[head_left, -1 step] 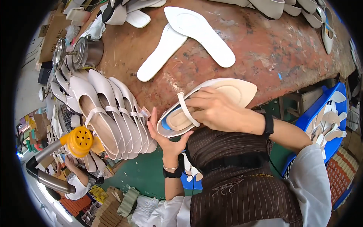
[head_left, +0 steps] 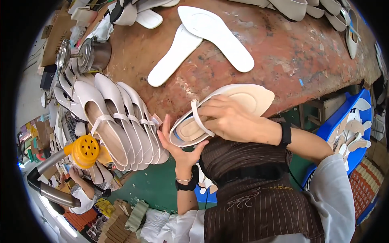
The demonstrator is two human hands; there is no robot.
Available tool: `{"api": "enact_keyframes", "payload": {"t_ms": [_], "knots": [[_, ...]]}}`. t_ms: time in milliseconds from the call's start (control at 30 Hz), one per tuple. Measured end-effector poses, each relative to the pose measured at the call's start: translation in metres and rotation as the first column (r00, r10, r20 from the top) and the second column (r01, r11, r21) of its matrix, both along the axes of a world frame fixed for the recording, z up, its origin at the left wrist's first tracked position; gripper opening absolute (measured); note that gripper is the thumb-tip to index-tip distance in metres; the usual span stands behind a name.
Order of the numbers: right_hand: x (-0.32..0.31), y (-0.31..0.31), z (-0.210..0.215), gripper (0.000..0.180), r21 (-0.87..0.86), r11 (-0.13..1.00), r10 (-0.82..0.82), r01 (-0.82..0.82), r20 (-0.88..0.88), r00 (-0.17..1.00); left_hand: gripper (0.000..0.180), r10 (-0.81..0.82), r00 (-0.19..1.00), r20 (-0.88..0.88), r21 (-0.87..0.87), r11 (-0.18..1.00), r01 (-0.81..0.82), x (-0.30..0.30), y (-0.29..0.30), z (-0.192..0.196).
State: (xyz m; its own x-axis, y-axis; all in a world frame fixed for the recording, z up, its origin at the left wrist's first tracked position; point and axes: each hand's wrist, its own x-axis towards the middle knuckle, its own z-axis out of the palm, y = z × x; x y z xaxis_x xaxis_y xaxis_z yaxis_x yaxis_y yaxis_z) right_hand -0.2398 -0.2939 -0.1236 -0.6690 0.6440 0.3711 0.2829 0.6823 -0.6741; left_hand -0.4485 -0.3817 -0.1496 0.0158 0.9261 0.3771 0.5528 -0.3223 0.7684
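A pale strapped shoe [head_left: 183, 142] is tilted at the near edge of the table, its heel toward my left hand [head_left: 178, 152]. That hand cups the heel, thumb on the near side and fingers on the far side. My right hand [head_left: 233, 121] is closed, its fingertips reaching into the shoe beside the narrow strap [head_left: 195, 115] and pressing on a beige insole [head_left: 187, 130]. The insole's heel pad lies in the shoe's heel. Past my right knuckles shows a wide, pointed beige front part [head_left: 255, 99] with an embossed oval. My fingertips are partly hidden.
Several finished-looking strapped shoes [head_left: 117, 125] stand in a row at left, beside a yellow nozzle [head_left: 85, 151] and metal pot [head_left: 99, 56]. Two white insoles [head_left: 174, 58] cross on the table [head_left: 279, 52]. More shoes [head_left: 287, 8] lie at the back; a blue bin [head_left: 320, 131] stands right.
The insole's heel pad has slid toward the shoe's heel, covering most of the blue patch there. Both hands stay nearly in place.
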Motion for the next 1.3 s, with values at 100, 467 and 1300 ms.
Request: {"api": "enact_keyframes", "payload": {"t_ms": [100, 467, 1300], "knots": [[-0.014, 0.001, -0.005, 0.025, -0.024, 1.000, 0.018, -0.018, -0.007, 1.000, 0.144, -0.023, 0.999, -0.035, -0.024, 0.999, 0.022, -0.003, 0.001, -0.003], [-0.023, 0.004, -0.007, 0.036, 0.031, 0.977, 0.200, -0.209, 0.184, 0.962, 0.125, -0.085, 0.968, 0.234, -0.125, 0.985, 0.117, -0.011, 0.005, -0.001], [0.030, 0.071, 0.054, 0.040, -0.606, 0.529, -0.604, 0.593, 0.221, 0.765, 0.053, -0.236, 0.899, -0.368, -0.445, 0.894, 0.053, 0.095, -0.007, 0.074]]}}
